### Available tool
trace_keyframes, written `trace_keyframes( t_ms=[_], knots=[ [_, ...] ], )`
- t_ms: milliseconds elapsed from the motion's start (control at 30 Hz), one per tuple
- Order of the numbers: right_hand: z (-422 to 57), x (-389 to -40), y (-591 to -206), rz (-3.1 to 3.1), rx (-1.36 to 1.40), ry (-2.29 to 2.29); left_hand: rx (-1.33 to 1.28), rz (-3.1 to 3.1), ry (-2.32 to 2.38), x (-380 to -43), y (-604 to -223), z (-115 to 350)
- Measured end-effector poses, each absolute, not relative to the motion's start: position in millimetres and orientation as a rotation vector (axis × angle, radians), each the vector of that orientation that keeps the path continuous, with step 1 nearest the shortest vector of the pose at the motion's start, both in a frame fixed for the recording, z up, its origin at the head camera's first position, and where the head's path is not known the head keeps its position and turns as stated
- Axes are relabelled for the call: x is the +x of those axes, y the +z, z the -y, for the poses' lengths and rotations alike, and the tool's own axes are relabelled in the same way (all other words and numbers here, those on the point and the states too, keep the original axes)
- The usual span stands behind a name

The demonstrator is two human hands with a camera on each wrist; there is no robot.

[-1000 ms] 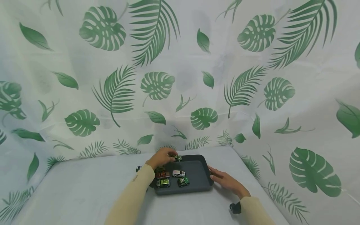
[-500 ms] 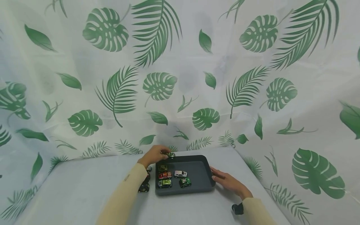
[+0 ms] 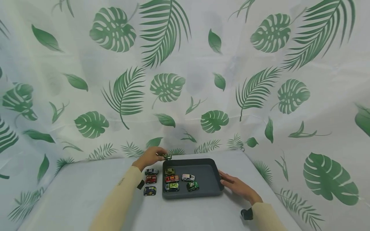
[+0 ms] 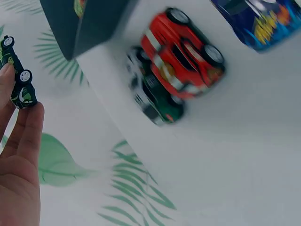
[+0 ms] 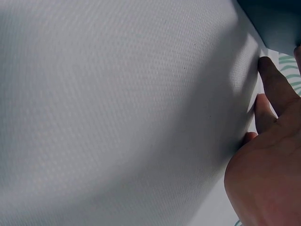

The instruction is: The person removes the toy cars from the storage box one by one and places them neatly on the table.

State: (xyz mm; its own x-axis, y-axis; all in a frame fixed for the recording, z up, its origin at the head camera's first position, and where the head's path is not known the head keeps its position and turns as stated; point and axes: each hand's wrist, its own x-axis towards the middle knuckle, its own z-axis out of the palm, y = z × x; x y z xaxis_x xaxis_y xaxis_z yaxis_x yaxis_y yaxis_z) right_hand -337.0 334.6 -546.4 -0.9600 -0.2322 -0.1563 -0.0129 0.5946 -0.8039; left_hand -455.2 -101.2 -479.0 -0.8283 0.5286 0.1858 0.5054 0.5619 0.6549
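Note:
Past the far left corner of a dark grey tray (image 3: 208, 179), my left hand (image 3: 150, 157) pinches a small green toy car (image 3: 167, 157) between thumb and fingers. The left wrist view shows this dark green car (image 4: 19, 77) raised at the fingertips. My right hand (image 3: 237, 186) lies at the tray's right side, its fingers extended along the wall. In the right wrist view, the right hand (image 5: 268, 155) has its fingertips near the tray's corner (image 5: 280, 28). Inside the tray sit an olive car (image 3: 170, 172), a white car (image 3: 188, 177) and several others, mostly in its left half.
Left of the tray, a silver car (image 3: 151, 171), a red car (image 3: 151, 179) and a dark blue car (image 3: 149, 191) form a column on the white table (image 3: 196, 213). A leaf-patterned curtain (image 3: 190, 77) rises behind the table.
My left hand has carried the green car leftward from over the tray's far edge to beyond its corner, uncovering the cars on the table. My right hand stays at the tray.

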Motion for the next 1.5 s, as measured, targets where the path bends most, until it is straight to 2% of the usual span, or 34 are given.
trace_keyframes(
  t_ms=[233,433,667,967,1500],
  knots=[
    [-342.3,-340.4,-547.5,-2.599,-0.325,-1.281,0.831,-2.78,1.106,-450.1,-476.8,123.4],
    [-340.2,-340.2,-548.9,-2.545,-0.245,-1.323,0.767,-2.804,1.09,-446.7,-486.8,142.9],
    [-342.7,-338.9,-552.1,-2.612,-0.317,-1.255,0.736,-2.834,1.107,-441.7,-499.6,164.1],
    [-336.7,-337.5,-547.9,-2.589,-0.214,-1.279,0.664,-2.863,1.121,-433.0,-506.9,189.5],
    [-338.2,-337.4,-546.5,-2.587,-0.239,-1.278,0.626,-2.863,1.094,-423.6,-517.4,210.0]
  ],
)
